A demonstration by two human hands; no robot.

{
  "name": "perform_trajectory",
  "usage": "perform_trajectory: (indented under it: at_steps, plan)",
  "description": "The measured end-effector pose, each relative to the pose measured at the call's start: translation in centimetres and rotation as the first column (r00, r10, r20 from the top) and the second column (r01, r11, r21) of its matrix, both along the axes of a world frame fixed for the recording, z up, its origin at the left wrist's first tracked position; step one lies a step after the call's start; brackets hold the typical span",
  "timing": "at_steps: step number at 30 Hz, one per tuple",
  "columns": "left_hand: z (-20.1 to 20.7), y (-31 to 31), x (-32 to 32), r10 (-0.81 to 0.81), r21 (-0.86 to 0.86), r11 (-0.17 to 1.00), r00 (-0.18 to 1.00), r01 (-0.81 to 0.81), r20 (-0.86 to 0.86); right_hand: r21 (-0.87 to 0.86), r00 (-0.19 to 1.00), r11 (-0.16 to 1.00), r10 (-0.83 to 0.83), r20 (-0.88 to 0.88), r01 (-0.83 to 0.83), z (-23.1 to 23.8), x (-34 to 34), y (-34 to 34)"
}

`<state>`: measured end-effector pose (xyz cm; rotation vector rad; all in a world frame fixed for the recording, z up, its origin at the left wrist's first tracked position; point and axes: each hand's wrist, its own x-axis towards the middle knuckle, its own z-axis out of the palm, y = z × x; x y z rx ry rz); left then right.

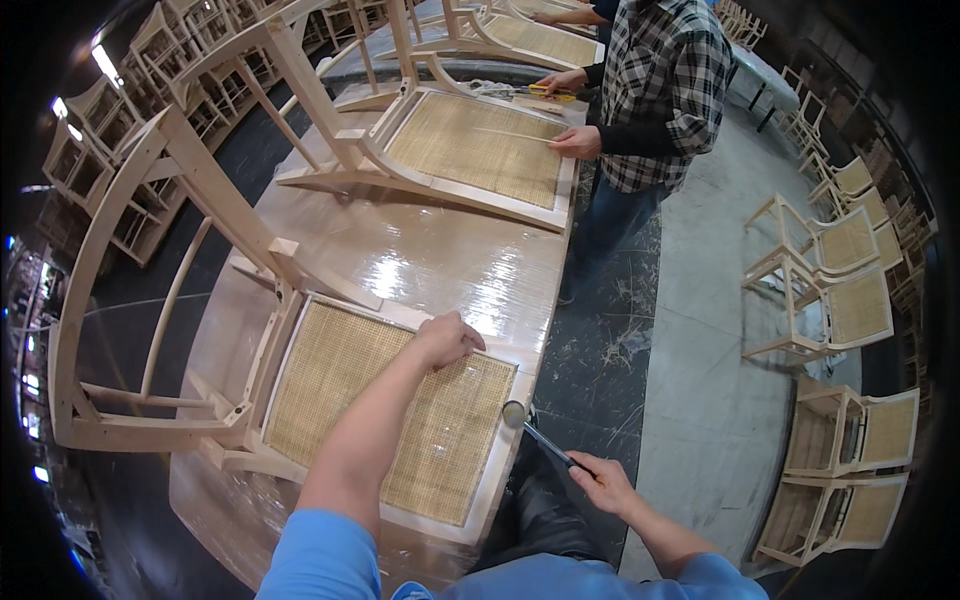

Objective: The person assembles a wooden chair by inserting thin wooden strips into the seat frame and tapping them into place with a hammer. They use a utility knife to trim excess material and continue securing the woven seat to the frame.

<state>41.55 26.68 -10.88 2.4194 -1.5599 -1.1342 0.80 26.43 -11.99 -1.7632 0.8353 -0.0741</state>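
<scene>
A wooden chair frame [258, 240] lies on its back in front of me, its woven cane panel [440, 440] facing up in a pale wooden border. My left hand [450, 342] rests at the panel's far edge, fingers bent and closed together; what they pinch, if anything, is hidden. In my right hand [600, 484] is the dark handle of a mallet [545, 440]. The mallet's round, pale-faced head [514, 413] is at the border's right edge, near the panel's corner; whether it touches the wood I cannot tell.
The chair lies on a plastic-wrapped table [430, 255]. Beyond it, a person in a checked shirt [655, 90] works on another cane chair [475, 150], holding a yellow-handled tool [553, 92] and a thin strip [515, 134]. Finished-looking chairs [850, 300] line the right; more chair frames [190, 50] stand left.
</scene>
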Motion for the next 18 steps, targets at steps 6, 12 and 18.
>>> perform_trajectory:
  at_steps: [6,12,18]
  plan:
    - [-0.3,-0.3,-0.2,-0.136,-0.033,0.990,0.985,0.140,0.109,-0.074,0.974,0.974,-0.210,0.085,0.216,-3.7,0.0,1.1]
    - [-0.5,0.8,-0.2,-0.158,-0.079,0.982,0.972,0.174,0.175,0.094,0.939,0.936,-0.343,0.025,0.340,-1.9,2.5,0.3]
    - [-0.3,0.6,-0.5,-0.128,-0.079,0.987,0.976,0.143,0.178,0.062,0.917,0.925,-0.379,0.122,0.374,-4.6,6.1,-4.8]
